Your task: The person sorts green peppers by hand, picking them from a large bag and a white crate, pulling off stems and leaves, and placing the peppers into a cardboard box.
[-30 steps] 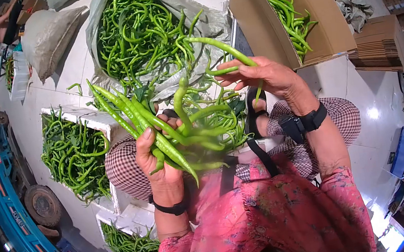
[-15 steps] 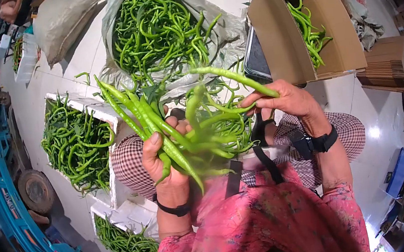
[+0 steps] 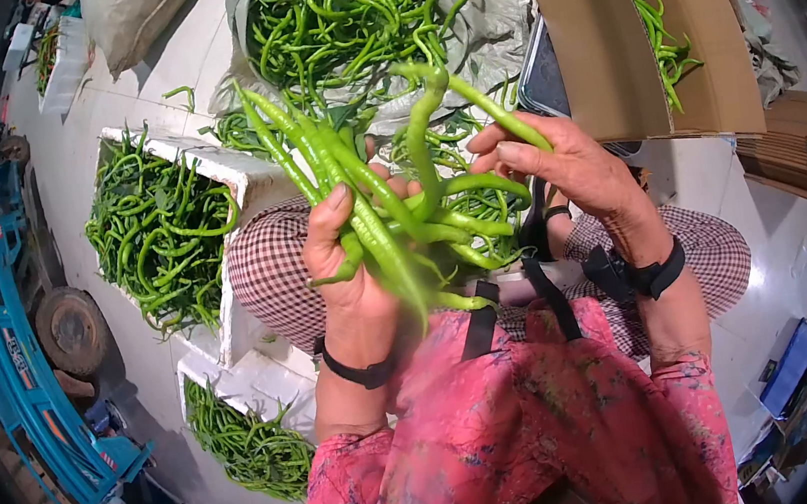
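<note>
Two hands working over the lap, left hand (image 3: 349, 259) clenching a bunch of chillies (image 3: 373, 205), right hand (image 3: 564, 162) pinching one long chilli (image 3: 481, 101) just beside the bunch

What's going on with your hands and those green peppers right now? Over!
Left hand shut on bunch of peppers. Right hand pinching one long pepper beside it. Nothing blocking either hand.
</note>
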The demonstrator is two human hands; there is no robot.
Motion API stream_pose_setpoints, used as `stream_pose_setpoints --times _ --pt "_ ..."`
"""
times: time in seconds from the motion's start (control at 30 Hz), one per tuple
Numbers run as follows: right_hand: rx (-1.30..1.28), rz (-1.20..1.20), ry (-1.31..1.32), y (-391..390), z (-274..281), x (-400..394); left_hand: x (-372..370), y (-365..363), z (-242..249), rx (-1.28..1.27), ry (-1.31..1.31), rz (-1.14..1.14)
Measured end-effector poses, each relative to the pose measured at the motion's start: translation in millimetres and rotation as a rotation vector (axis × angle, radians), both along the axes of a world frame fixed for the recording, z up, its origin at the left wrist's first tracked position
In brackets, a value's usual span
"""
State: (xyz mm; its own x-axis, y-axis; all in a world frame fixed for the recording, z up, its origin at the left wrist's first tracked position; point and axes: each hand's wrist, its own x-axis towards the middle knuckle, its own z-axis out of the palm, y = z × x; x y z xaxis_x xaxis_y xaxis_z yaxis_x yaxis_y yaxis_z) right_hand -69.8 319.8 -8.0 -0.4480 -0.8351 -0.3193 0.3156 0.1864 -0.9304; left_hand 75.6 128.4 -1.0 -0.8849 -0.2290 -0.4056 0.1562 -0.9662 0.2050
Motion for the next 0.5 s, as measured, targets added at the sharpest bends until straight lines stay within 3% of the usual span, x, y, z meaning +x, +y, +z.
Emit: stream_pose_setpoints --times 0.07,0.2,0.27,0.4,0.5 --pt "-0.033 0.128 0.131 -4 4 2 0 1 -3 0.019 0.016 -0.012" --pt "0.065 0.298 0.073 -4 18 2 -5 4 -7 0.060 0.099 -0.014" --pt "0.044 0.267 0.044 -2 8 -3 -5 7 -16 0.110 0.222 -0.014" --pt "0.041 0.154 -0.020 8 15 -10 -4 10 -10 0.020 0.073 0.050" --pt "0.066 0.065 -0.068 18 25 -15 -4 3 -18 0.008 0.193 -0.008"
